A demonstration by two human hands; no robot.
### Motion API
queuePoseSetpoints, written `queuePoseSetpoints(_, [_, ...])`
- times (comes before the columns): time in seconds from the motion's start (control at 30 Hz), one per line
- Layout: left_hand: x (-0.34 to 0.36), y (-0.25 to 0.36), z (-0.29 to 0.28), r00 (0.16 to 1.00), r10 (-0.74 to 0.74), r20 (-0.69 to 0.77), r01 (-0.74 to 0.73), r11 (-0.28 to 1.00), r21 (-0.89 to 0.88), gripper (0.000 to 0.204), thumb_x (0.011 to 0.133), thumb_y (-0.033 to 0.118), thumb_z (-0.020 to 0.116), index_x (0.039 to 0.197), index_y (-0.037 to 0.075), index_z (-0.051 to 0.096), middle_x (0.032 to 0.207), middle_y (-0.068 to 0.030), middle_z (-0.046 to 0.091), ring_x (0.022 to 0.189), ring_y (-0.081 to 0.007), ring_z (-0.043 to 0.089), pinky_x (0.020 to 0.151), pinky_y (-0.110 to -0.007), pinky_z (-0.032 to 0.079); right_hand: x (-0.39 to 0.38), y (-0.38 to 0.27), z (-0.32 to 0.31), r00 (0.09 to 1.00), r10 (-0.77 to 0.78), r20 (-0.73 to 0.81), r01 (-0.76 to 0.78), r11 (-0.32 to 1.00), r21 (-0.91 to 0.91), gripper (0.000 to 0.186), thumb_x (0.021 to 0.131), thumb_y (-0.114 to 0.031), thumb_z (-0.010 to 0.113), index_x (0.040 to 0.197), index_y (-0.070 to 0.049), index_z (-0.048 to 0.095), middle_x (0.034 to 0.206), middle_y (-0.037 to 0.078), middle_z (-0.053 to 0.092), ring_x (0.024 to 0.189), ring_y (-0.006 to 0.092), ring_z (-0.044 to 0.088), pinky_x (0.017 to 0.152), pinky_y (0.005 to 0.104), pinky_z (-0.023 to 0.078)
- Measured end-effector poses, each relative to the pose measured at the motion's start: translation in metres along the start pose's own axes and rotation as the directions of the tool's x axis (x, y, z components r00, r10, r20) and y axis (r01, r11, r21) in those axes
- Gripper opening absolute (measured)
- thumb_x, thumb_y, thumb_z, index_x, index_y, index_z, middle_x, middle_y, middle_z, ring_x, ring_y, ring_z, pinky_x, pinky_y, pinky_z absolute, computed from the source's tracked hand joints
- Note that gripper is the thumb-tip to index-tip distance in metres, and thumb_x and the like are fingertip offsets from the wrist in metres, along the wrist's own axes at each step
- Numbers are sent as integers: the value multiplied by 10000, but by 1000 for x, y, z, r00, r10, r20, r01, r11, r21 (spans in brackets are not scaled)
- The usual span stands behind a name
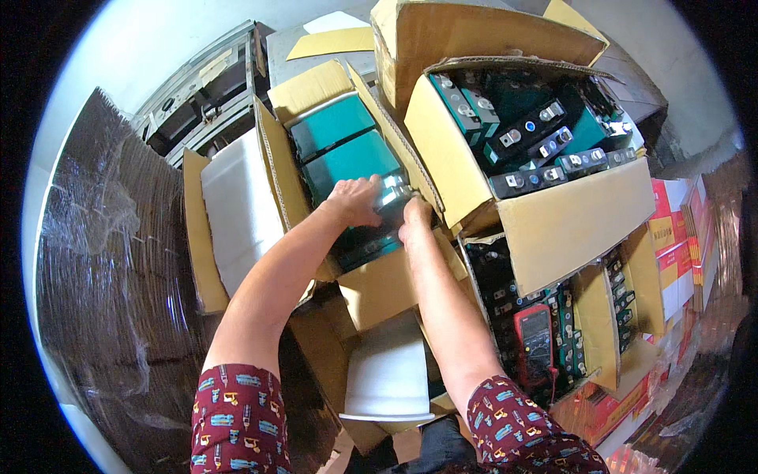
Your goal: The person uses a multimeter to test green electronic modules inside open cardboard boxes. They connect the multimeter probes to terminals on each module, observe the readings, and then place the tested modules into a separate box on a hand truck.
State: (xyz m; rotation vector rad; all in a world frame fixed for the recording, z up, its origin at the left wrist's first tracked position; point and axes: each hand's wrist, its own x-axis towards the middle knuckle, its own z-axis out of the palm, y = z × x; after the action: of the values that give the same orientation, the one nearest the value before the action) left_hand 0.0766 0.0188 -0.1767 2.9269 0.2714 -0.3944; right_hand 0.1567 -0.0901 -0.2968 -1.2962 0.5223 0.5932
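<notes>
Both hands are over an open cardboard box (312,83) in the middle, which holds green battery blocks (355,167) lying flat side by side. Between my hands is a battery cell (392,192) with a dark top and shiny terminals, slightly blurred. My left hand (355,199) closes on its left side, palm down. My right hand (416,217) grips its right end, fingers curled and partly hidden. Below the cell, another dark green battery surface (367,246) shows inside the box. I cannot tell whether the cell is lifted or resting on the others.
A larger carton (576,225) with jumbled battery cells stands at the right. Below it, a red multimeter (535,344) lies on more cells. A box with white foam (387,375) is nearest me. Plastic-wrapped stacked cardboard (103,268) rises at left; a metal frame (197,95) stands behind.
</notes>
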Motion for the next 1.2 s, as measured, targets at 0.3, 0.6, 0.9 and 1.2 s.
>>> queuePoseSetpoints(0.3, [-29,-51,61,977,-159,146,172,981,-88,705,733,367,861,1258,22,542,1164,-249,686,1131,-436,652,948,-515,547,-28,-24,-7,957,164,238,-174,984,22,428,1020,-346,566,1359,-85,567,1411,140,578,1305,367,536,1126,753,236])
queuePoseSetpoints(0.6, [-16,-15,4,988,10,153,-19,998,52,615,745,315,819,1257,67,584,1124,-190,709,1085,-380,689,888,-494,576,51,-12,-40,886,113,450,-225,953,204,593,1074,-422,383,1569,-96,371,1680,131,298,1568,370,181,1197,726,41])
queuePoseSetpoints(0.9, [-28,-44,52,967,-38,253,-15,979,204,495,789,357,817,1149,64,645,1056,-179,731,1023,-363,721,848,-504,595,-14,-1,-10,886,117,449,-97,993,-67,505,990,-399,660,1353,-59,569,1335,116,600,1245,312,553,1094,621,392])
queuePoseSetpoints(1.2, [-52,-5,-27,860,-51,-508,-45,984,-174,256,917,297,736,1076,103,690,986,-151,741,874,-329,734,747,-420,598,-33,-19,3,979,-85,187,135,951,-278,425,865,81,655,1248,205,518,1222,280,626,1131,367,669,837,435,639])
